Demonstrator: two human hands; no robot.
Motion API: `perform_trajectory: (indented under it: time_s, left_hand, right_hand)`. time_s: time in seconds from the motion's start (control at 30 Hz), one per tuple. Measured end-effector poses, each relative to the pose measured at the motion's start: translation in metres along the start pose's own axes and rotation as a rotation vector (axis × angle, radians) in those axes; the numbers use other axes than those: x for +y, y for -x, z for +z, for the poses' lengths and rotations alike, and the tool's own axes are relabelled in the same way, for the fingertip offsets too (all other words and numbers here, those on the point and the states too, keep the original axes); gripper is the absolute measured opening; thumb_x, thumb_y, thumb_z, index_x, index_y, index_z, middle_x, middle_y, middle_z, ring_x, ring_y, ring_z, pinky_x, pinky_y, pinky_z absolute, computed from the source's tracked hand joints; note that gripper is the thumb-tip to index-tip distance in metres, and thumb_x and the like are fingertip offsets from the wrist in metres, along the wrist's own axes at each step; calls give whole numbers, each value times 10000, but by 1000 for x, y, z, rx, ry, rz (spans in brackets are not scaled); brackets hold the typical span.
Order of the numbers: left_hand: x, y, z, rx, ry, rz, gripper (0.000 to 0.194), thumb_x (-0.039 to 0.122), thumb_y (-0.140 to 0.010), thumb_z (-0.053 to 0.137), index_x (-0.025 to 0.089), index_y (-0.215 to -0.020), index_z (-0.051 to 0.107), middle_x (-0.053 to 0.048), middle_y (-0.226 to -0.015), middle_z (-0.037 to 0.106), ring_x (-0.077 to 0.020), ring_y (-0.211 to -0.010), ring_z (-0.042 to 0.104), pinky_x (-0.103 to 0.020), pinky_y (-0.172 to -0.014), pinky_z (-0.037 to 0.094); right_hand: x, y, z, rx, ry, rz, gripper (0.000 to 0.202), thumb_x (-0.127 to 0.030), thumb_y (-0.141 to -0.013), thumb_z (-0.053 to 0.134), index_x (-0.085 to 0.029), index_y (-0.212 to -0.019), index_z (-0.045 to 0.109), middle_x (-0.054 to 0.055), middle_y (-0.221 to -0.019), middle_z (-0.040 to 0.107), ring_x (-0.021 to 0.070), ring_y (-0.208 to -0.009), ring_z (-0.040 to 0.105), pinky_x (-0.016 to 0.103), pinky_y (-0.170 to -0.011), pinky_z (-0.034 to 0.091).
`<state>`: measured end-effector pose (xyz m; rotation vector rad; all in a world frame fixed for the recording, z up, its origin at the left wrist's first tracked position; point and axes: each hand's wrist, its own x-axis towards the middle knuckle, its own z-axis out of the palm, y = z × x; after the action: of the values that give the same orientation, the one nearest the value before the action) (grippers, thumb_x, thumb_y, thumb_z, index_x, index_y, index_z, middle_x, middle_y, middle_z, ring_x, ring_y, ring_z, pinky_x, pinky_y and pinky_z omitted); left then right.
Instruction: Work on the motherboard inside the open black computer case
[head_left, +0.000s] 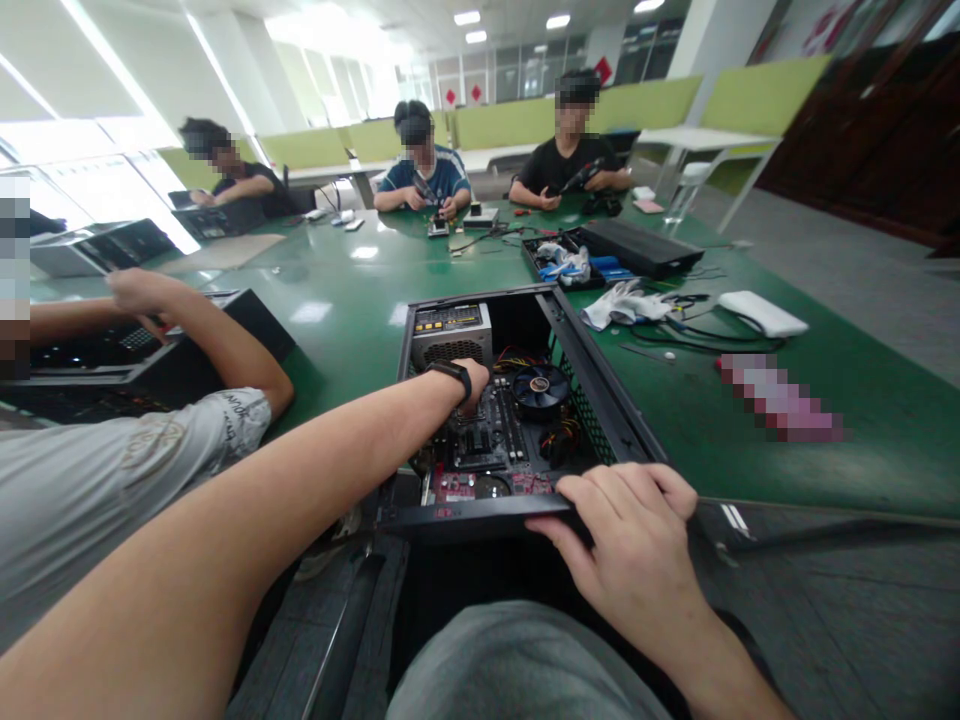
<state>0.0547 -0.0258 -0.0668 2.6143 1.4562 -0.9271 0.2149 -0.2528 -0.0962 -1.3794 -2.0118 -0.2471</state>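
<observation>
An opened black computer case (611,400) lies on its side at the table's near edge, partly over my lap. My left hand (474,382), with a black wristband, reaches down inside it, just below the power supply (454,335). Its fingers are curled down at the motherboard (480,440); their tips and anything between them are hidden. My right hand (630,520) is closed around the near rim of the case, fingers on top and thumb on the near side. A round black fan (540,388) sits on the board, with coloured wires around it.
On the green table (847,340), to the right, lie white gloves (630,305), black cables and a white pouch (763,313). Behind them is a black tray (637,247). At left, another person's arm (217,345) reaches over a second case (247,330). Several people sit across the table.
</observation>
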Motion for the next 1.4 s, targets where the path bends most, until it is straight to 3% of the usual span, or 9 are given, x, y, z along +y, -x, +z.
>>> perform_trajectory:
  time_s: [0.77, 1.0, 1.17, 1.4]
  left_hand:
    - [1, 0, 2, 31, 52, 3, 562, 353, -604, 884, 122, -1102, 768, -191, -1115, 747, -298, -1039, 704, -293, -888, 541]
    - [1, -2, 4, 17, -15, 33, 470, 352, -626, 861, 157, -1046, 784, -159, -1098, 761, -275, -1035, 706, -262, -877, 537]
    - [3, 3, 0, -2, -4, 41, 460, 308, -639, 841, 102, -1047, 782, -193, -1107, 752, -300, -1034, 705, -289, -880, 545]
    - [0, -1, 6, 50, 98, 14, 547, 408, -625, 829, 165, -1110, 766, -160, -1180, 739, -297, -1104, 682, -277, -909, 526]
  right_hand:
    - [-2, 0, -2, -56, -18, 38, 225, -447, -923, 619, -222, -915, 601, 7, -800, 597, 185, -845, 482, 400, -887, 274]
    - [-2, 0, -1, -45, -17, 36, 208, -432, -909, 644, -228, -925, 604, 1, -803, 603, 185, -842, 485, 399, -893, 269]
    - [-2, 1, -1, -29, -15, 25, 176, -395, -905, 655, -227, -931, 609, 4, -811, 618, 189, -843, 502, 401, -890, 275]
    - [-2, 0, -1, -26, -10, 29, 182, -401, -901, 658, -227, -923, 612, 3, -799, 612, 195, -837, 513, 411, -883, 282]
